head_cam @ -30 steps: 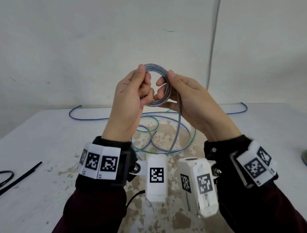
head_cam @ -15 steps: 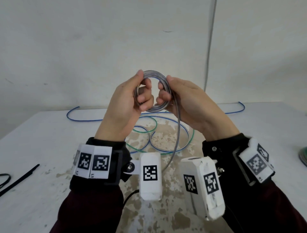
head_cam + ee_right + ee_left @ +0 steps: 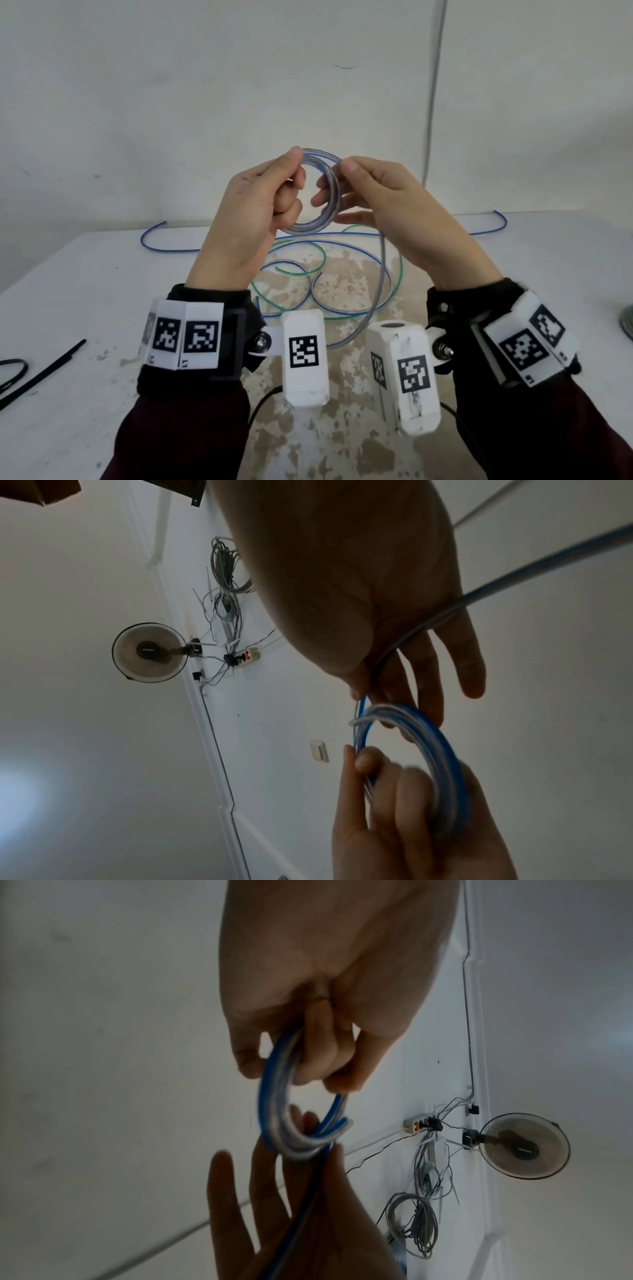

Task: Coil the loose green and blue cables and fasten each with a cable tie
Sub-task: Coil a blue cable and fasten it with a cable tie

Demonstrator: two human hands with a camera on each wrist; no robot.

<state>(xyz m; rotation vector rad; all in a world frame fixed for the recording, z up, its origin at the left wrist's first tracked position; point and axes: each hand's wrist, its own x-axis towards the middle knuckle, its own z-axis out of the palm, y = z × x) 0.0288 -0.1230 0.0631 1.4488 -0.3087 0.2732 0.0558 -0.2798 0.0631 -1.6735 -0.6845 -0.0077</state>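
A small coil of blue cable (image 3: 328, 209) is held up above the table between both hands. My left hand (image 3: 294, 171) pinches the coil's left side between thumb and curled fingers (image 3: 310, 1053). My right hand (image 3: 339, 181) pinches its right side, thumb on top, fingers fairly straight behind it. The coil (image 3: 274, 1096) (image 3: 445, 750) shows several turns. A loose strand (image 3: 381, 274) runs out of the right palm (image 3: 428, 620) and down to the table. More blue cable (image 3: 171, 247) and the green cable (image 3: 399, 274) lie in loops on the table.
Black cable ties (image 3: 41, 371) lie at the white table's (image 3: 85, 291) left edge. A round object (image 3: 627, 325) shows at the right edge. A wall stands close behind the table. The wrist views show a wall fan (image 3: 524, 1146) and bundled wires.
The right hand's fingers have straightened and shifted on the coil. The hanging strand, which fell straight down, now bows out to the right. The left hand has kept its hold.
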